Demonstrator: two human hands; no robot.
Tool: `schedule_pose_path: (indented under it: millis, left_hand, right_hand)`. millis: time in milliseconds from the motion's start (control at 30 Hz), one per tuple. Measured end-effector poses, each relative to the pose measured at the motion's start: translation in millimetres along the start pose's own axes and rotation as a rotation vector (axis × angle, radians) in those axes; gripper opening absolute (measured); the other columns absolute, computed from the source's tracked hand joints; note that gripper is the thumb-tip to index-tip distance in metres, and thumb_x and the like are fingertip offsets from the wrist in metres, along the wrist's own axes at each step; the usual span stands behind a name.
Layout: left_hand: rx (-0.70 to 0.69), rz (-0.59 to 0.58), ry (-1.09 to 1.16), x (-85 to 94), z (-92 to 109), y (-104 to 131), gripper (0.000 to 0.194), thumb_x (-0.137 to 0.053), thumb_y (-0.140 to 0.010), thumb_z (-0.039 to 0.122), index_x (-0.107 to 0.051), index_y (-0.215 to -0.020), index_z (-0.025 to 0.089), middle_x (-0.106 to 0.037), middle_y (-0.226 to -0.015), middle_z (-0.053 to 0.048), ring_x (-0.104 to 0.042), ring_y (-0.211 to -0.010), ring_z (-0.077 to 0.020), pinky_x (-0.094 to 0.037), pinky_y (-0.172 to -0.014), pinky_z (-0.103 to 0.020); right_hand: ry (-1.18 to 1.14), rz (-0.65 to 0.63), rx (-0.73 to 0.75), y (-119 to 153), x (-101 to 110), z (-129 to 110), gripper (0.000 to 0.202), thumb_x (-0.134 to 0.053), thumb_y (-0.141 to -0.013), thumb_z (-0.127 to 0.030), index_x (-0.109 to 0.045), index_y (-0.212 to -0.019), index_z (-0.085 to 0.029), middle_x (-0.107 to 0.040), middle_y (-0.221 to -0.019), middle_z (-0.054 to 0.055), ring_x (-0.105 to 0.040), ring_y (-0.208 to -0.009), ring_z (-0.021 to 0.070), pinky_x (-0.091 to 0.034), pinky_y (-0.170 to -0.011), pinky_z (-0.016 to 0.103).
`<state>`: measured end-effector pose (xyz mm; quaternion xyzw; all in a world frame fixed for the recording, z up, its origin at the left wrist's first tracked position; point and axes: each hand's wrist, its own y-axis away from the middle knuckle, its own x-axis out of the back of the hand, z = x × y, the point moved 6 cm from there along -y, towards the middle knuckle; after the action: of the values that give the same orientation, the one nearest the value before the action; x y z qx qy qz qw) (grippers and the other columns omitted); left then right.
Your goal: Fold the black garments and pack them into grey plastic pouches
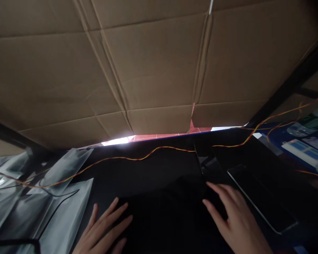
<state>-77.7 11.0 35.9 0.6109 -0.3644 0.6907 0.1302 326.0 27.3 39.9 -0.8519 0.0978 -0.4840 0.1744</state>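
Observation:
My left hand (104,227) rests with spread fingers at the left edge of a black, cloth-like thing (166,215) on the dark tabletop (148,169). Its exact kind is lost in the shadow. On the opposite side, my right hand (235,218) has thumb and forefinger apart, close to the black thing's right edge; whether they touch it I cannot tell. Nothing shows in either hand. Just right of my right hand lies a dark-screened smartphone (262,197). A flat, glossy black piece (208,160) lies beyond the fingertips.
Clear plastic bags (66,211) lie on the left, with a black cord (57,208) across them. A twisted red-yellow wire (137,158) crosses the table. Folded cardboard (153,63) stands behind. At right are a white-and-blue box (307,153) and a clear bottle (312,123).

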Motion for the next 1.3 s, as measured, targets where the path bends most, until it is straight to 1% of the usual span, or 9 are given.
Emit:
schedule_pose_path:
  millis: [133, 300, 500, 633, 733, 900, 1033, 1200, 1300]
  left_hand:
    - [-0.041, -0.044, -0.027, -13.9, 22.9, -27.1, 0.063, -0.067, -0.103, 0.036, -0.053, -0.164, 0.035, -0.068, -0.157, -0.006, -0.067, -0.141, -0.0370, -0.051, -0.116, -0.070]
    - [0.079, 0.021, 0.022, -14.9, 18.0, -22.6, 0.060, -0.054, -0.107, 0.030, -0.049, -0.166, 0.036, -0.065, -0.161, -0.008, -0.057, -0.151, -0.0404, -0.053, -0.106, -0.074]
    - [0.195, 0.043, 0.137, -4.1, 7.2, -17.9, 0.059, -0.046, -0.108, 0.028, -0.049, -0.166, 0.039, -0.060, -0.166, -0.005, -0.051, -0.157, -0.0357, -0.050, -0.112, -0.067]
    - [0.160, 0.007, 0.128, -11.7, 9.5, -22.5, 0.061, -0.051, -0.107, 0.030, -0.047, -0.167, 0.038, -0.064, -0.162, -0.006, -0.052, -0.156, -0.0377, -0.051, -0.110, -0.070]
    - [0.121, -0.018, 0.096, -19.5, 12.8, -21.9, 0.061, -0.056, -0.106, 0.031, -0.048, -0.167, 0.036, -0.065, -0.161, -0.006, -0.054, -0.154, -0.0392, -0.052, -0.109, -0.072]
    - [0.125, -0.043, 0.087, -24.6, 12.8, -17.8, 0.061, -0.062, -0.104, 0.030, -0.054, -0.164, 0.035, -0.064, -0.162, -0.006, -0.053, -0.156, -0.0383, -0.049, -0.117, -0.068]
    - [0.135, -0.041, 0.112, -21.7, 12.4, -19.3, 0.060, -0.063, -0.103, 0.030, -0.056, -0.162, 0.037, -0.063, -0.163, -0.004, -0.052, -0.157, -0.0385, -0.050, -0.116, -0.069]
    - [0.126, -0.021, 0.105, -16.5, 14.3, -21.5, 0.060, -0.060, -0.105, 0.031, -0.053, -0.164, 0.038, -0.060, -0.166, -0.004, -0.051, -0.158, -0.0372, -0.049, -0.118, -0.068]
    - [0.114, -0.011, 0.103, -16.9, 13.6, -17.0, 0.061, -0.056, -0.106, 0.037, -0.050, -0.167, 0.036, -0.055, -0.171, -0.006, -0.047, -0.160, -0.0391, -0.048, -0.117, -0.069]
  right_hand:
    - [0.079, 0.031, -0.159, 6.9, -7.0, 32.1, 0.055, -0.055, -0.105, -0.076, -0.070, -0.116, -0.024, -0.075, -0.111, 0.013, -0.076, -0.103, 0.0361, -0.065, -0.088, 0.056]
    - [-0.146, -0.028, -0.237, 0.2, -1.4, 26.1, 0.034, -0.057, -0.109, -0.057, -0.069, -0.100, -0.027, -0.080, -0.102, 0.008, -0.080, -0.090, 0.0263, -0.066, -0.072, 0.036]
    - [-0.263, 0.118, 0.003, -26.0, 27.1, -47.7, 0.011, -0.065, -0.105, -0.035, -0.065, -0.095, -0.028, -0.079, -0.097, 0.003, -0.081, -0.085, 0.0191, -0.066, -0.076, 0.025]
    - [-0.303, -0.061, 0.242, -23.8, -16.8, -112.3, 0.020, -0.060, -0.099, -0.014, -0.068, -0.112, -0.027, -0.081, -0.108, 0.002, -0.082, -0.092, 0.0186, -0.068, -0.082, 0.026]
    - [-0.401, -0.125, 0.319, -15.0, -42.7, -131.0, 0.037, -0.056, -0.094, -0.008, -0.070, -0.124, -0.025, -0.083, -0.121, 0.003, -0.083, -0.102, 0.0187, -0.068, -0.090, 0.026]
    - [-0.446, 0.023, 0.272, -9.2, -22.4, -94.9, 0.043, -0.046, -0.100, -0.002, -0.071, -0.124, -0.027, -0.080, -0.126, 0.004, -0.078, -0.120, 0.0187, -0.066, -0.100, 0.028]
    - [-0.231, 0.067, 0.131, -8.0, -11.9, -55.6, 0.030, -0.057, -0.110, -0.023, -0.071, -0.134, -0.033, -0.077, -0.132, 0.006, -0.077, -0.122, 0.0248, -0.069, -0.097, 0.038]
    - [-0.051, 0.015, -0.062, -2.0, -33.7, -36.7, 0.035, -0.065, -0.106, -0.060, -0.071, -0.118, -0.028, -0.078, -0.107, 0.008, -0.081, -0.092, 0.0297, -0.071, -0.071, 0.045]
    - [-0.046, -0.028, -0.041, -3.9, -45.0, -45.2, 0.034, -0.057, -0.109, -0.059, -0.068, -0.106, -0.027, -0.077, -0.099, 0.007, -0.080, -0.088, 0.0305, -0.069, -0.077, 0.050]
